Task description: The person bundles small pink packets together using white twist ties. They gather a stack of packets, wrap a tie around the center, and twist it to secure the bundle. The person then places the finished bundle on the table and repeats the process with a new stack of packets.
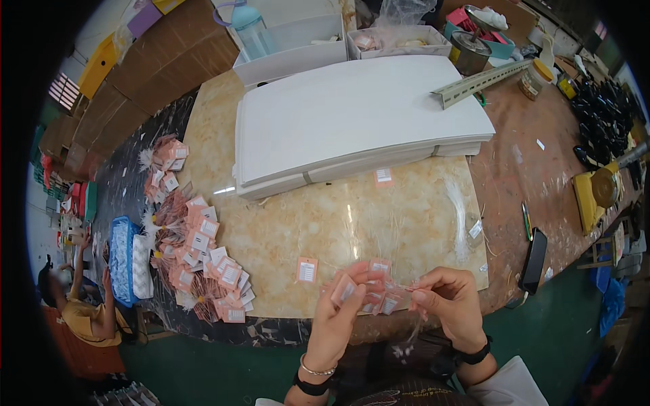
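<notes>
Near the table's front edge, my left hand [340, 308] is closed on a small stack of pink hang tags [344, 289] with white labels. More pink tags [388, 304] hang between my two hands. My right hand [449, 302] pinches thin clear strings at thumb and forefinger, and their loose ends [405, 350] dangle below it. A single pink tag [307, 270] lies on the marbled board just left of my left hand. Farther off, a bundle of whitish strings [458, 220] is spread on the board's right side.
Heaped strung tags [203, 260] cover the left side. A tall stack of white sheets [359, 122] fills the back, with a metal angle bar [481, 82] across its corner. A phone [533, 260] and pen [526, 221] lie at right. Another person [88, 308] sits at far left.
</notes>
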Available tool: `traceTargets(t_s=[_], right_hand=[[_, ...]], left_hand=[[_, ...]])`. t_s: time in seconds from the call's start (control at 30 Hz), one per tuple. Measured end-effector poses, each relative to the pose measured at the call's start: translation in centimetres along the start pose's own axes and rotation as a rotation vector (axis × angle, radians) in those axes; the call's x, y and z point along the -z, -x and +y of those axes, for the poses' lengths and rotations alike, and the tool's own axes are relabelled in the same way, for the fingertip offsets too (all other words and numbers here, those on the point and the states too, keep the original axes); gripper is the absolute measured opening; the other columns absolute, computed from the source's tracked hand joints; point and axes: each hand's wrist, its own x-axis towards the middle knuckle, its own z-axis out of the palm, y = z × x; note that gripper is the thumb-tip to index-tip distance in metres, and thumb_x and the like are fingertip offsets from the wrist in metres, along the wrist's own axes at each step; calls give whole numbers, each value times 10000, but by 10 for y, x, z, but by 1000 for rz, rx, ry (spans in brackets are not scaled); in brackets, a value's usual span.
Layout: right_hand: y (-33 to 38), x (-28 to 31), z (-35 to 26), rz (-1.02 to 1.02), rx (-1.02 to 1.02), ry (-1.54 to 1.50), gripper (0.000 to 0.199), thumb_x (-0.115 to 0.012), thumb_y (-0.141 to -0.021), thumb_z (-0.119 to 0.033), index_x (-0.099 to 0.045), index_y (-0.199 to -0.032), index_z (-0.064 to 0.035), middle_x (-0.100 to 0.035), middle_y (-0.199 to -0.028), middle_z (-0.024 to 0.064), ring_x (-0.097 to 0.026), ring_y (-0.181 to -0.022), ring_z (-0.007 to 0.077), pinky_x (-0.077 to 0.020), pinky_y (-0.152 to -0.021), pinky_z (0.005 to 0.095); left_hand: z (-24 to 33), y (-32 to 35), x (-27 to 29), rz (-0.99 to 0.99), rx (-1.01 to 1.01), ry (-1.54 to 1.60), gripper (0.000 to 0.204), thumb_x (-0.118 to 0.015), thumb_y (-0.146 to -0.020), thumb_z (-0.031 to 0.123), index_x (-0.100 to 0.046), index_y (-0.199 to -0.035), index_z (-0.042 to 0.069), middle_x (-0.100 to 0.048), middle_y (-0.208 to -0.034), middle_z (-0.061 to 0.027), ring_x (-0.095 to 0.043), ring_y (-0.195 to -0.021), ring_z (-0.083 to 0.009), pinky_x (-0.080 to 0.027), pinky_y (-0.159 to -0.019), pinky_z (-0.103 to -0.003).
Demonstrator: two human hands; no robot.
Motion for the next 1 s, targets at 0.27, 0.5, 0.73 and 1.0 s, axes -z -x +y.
traceTargets(t_s=[0.27, 0.5, 0.73, 1.0], right_hand=[[1, -2, 1, 52, -43, 81, 72, -675, -828, 13, -623, -875, 29, -667, -758, 99, -650, -646, 125, -457, -495, 194], [7, -5, 2, 18, -46, 79, 95, -667, -861, -19, -619, -931, 22, -684, -820, 85, -650, -739, 94, -479, -591, 189], [9, -17, 8, 68, -25, 182, 69, -649, -864, 1, -612, -907, 39, -687, -828, 87, -653, -769, 100, -502, -674, 205], [8, -18, 9, 116, -17, 220, 61, -644, -864, 6, -613, -898, 46, -692, -799, 94, -643, -761, 89, -488, -662, 198]], left_hand=[[4, 1, 3, -141, 63, -10, 338, -470, -973, 113, -486, -1242, -91, -534, -1255, -224, -569, -1128, -272, -474, -986, -403], [4, 6, -7, -15, 7, -198, 192, -583, -891, -10, -636, -1055, -94, -676, -979, -133, -657, -876, -180, -566, -782, -296], [3, 12, -20, 191, -112, -443, 172, -657, -829, -17, -690, -992, -62, -706, -862, -86, -634, -772, -90, -523, -676, -219], [-4, 12, -25, 218, -206, -462, 179, -644, -831, -45, -681, -1001, -86, -694, -840, -86, -624, -742, -93, -519, -656, -218]])
